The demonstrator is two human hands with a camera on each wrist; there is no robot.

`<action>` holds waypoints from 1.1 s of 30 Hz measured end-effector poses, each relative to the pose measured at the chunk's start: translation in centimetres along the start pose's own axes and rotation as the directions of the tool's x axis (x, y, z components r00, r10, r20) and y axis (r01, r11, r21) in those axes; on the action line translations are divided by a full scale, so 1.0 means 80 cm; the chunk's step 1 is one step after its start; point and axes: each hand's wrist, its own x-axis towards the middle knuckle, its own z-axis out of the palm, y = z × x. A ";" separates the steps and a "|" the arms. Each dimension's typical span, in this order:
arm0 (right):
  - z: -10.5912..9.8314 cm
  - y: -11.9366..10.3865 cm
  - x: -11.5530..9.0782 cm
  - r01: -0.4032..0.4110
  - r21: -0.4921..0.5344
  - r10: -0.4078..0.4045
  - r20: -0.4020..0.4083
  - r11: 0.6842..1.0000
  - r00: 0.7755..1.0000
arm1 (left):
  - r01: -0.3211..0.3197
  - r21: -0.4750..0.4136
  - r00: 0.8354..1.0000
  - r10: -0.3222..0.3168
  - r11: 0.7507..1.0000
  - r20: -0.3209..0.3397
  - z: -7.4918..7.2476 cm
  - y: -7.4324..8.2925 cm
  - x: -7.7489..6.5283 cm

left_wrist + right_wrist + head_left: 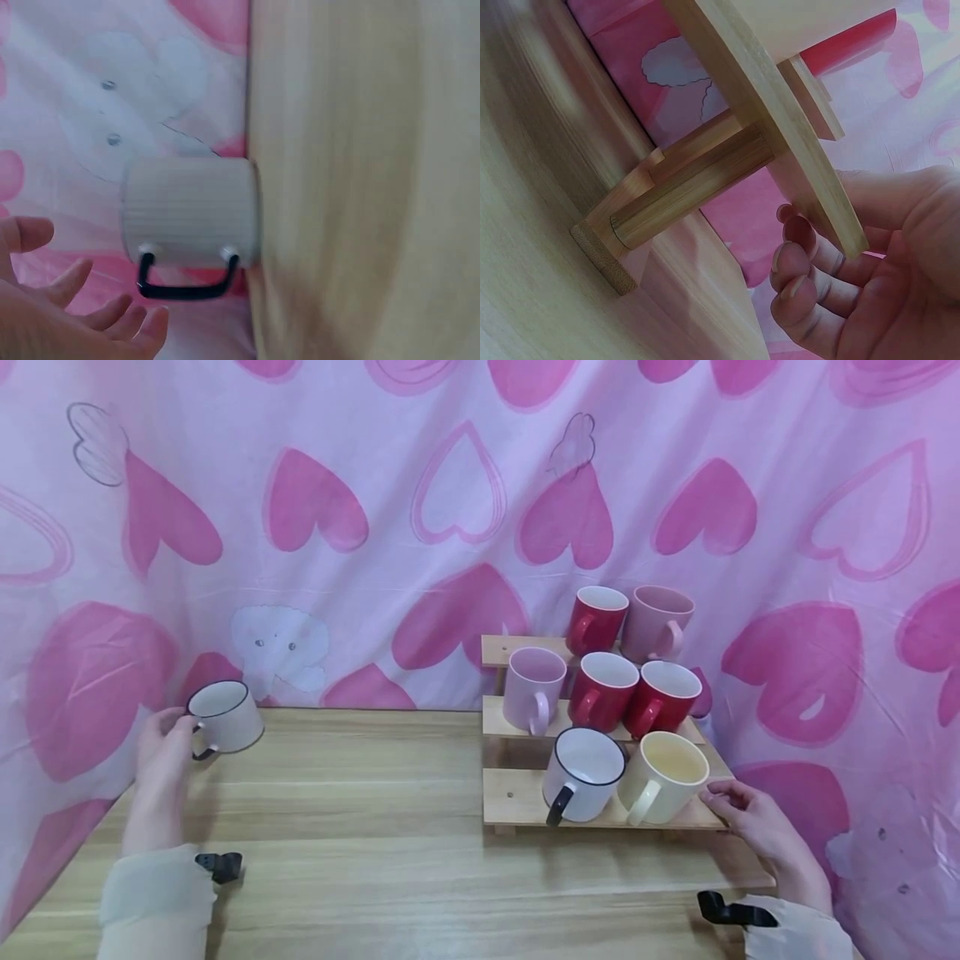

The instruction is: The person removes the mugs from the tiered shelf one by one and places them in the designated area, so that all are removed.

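At the far left of the table stands a white mug [234, 727] with a dark rim and black handle. My left hand [162, 747] is beside it on the handle side. In the left wrist view that hand [82, 319] has its fingers spread loosely, with a gap between them and the mug's black handle [187, 291]. On the right, a three-tier wooden rack [517, 810] bears several mugs. My right hand [768, 827] grips the right end of its lowest board [829, 199], thumb on one face and fingers curled around the other.
The lowest tier holds a white mug with black handle [583, 777] and a cream mug [667, 781]. Above are a lilac mug [532, 689], red mugs [603, 693] and a pink mug [657, 627]. A heart-print cloth [465, 485] hangs behind the table [360, 860].
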 end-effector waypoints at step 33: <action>0.001 0.003 -0.001 0.059 0.002 -0.059 -0.017 0.998 0.998 | -0.391 0.000 0.874 0.372 0.920 0.314 0.128 0.120 -0.048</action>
